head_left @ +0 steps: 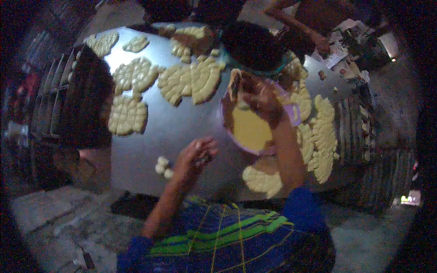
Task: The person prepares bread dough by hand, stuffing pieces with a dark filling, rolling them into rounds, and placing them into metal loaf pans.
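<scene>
A purple basin (236,142) of thick yellow liquid stands on the metal table. Over its far part is my right hand (264,98), fingers bent and smeared by motion. Against the fingertips lies a tan piece with a dark middle (235,85); its kind is unclear, and I cannot tell whether I grip it. Left of the basin, my left hand (199,154) hovers above the table, fingers loosely curled and apart, with nothing visible in them. Three small pale dough balls (162,166) sit beside my left wrist. Near my right forearm rests a flat scored dough piece (262,178).
More lumpy dough sheets (192,81) lie across the metal table (182,120) and along its right side (324,139). Another person's hand (200,42) touches dough at the far edge. A dark round mass edged in teal (252,45) overhangs the basin. Racks (52,107) stand left.
</scene>
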Demonstrator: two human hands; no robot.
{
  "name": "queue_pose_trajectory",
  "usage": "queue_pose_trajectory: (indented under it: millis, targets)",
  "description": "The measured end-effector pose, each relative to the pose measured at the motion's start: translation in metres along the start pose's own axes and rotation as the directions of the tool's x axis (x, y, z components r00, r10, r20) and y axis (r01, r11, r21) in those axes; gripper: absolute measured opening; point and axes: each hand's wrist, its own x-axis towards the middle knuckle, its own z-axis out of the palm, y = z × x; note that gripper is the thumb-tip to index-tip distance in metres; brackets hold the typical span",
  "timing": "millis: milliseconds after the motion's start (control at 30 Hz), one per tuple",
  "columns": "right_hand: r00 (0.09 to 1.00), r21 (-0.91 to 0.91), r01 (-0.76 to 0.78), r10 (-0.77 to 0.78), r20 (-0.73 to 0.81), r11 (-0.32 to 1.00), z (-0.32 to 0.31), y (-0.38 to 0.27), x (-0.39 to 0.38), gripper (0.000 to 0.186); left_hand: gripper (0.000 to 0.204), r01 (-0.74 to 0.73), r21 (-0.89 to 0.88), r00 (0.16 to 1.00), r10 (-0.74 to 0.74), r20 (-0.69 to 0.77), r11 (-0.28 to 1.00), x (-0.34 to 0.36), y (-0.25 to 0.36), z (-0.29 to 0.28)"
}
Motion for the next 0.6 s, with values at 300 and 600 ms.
queue_pose_trajectory:
  millis: [300,600]
  targets:
    - [0.977,0.394,0.073,0.013,-0.212,0.916,0.158,0.047,-0.085,0.07,0.029,0.098,-0.16,0.993,-0.085,0.085,0.982,-0.027,0.012,-0.01]
    - [0.893,-0.024,0.248,-0.238,-0.382,0.968,0.218,0.109,-0.104,0.042,0.028,0.216,-0.317,0.968,-0.16,0.193,0.924,-0.057,0.045,-0.065]
